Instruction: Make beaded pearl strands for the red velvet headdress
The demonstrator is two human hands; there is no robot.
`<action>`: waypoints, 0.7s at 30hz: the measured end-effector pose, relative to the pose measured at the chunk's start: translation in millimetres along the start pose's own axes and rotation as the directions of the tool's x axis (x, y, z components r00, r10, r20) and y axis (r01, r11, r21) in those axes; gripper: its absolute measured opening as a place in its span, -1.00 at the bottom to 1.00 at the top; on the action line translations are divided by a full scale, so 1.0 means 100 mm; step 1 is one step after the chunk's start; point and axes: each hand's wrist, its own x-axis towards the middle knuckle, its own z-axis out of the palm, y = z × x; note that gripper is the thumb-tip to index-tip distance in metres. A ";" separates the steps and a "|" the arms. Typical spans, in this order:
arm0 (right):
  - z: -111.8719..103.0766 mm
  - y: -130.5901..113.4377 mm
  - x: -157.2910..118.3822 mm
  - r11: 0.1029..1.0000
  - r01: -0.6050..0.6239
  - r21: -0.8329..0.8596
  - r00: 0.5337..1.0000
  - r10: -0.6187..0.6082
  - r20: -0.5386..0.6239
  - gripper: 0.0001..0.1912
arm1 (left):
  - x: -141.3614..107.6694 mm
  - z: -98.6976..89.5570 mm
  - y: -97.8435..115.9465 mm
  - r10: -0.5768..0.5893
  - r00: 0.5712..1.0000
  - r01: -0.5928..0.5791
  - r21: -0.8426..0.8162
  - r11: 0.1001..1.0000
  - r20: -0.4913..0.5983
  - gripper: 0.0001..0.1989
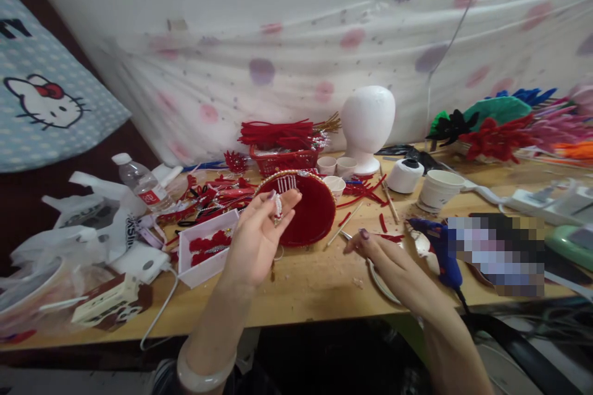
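Observation:
My left hand (pixel 254 241) is raised over the table, palm partly up, pinching a short white beaded piece (pixel 278 205) with a little red in it between thumb and fingers. Just behind it stands a round dark-red velvet piece (pixel 310 216) with a beaded rim; a row of pale comb-like teeth shows at its top. My right hand (pixel 384 259) reaches low over the tabletop, its fingers loosely extended and pointing left. Under it lies a tool with a metal tip and pale curved handles (pixel 384 284), partly covered by the hand; its kind is unclear.
A white box (pixel 185 259) of red pieces stands left, near a plastic bottle (pixel 143 182). Behind are a red basket (pixel 287 163), a white foam head (pixel 369 120) and paper cups. A blue glue gun (pixel 442 253) and a white cup (pixel 440 191) are right.

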 end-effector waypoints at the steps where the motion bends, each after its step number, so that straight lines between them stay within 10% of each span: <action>1: 0.03 0.02 0.04 0.999 0.051 -0.016 0.999 -0.051 0.001 -0.57 | 0.01 -0.01 -0.01 0.096 0.995 -0.097 0.094 0.991 0.020 -0.89; 12: -0.07 0.06 0.12 0.975 0.150 -0.162 0.894 -0.204 -0.399 -0.69 | 0.22 -0.04 -0.06 0.446 0.893 -0.433 0.381 0.817 0.058 -0.90; 21: 0.02 -0.32 0.32 0.832 0.543 -0.113 0.767 -0.546 -0.336 -0.87 | 0.16 -0.04 -0.09 0.342 0.929 -0.370 0.410 0.834 0.142 -0.82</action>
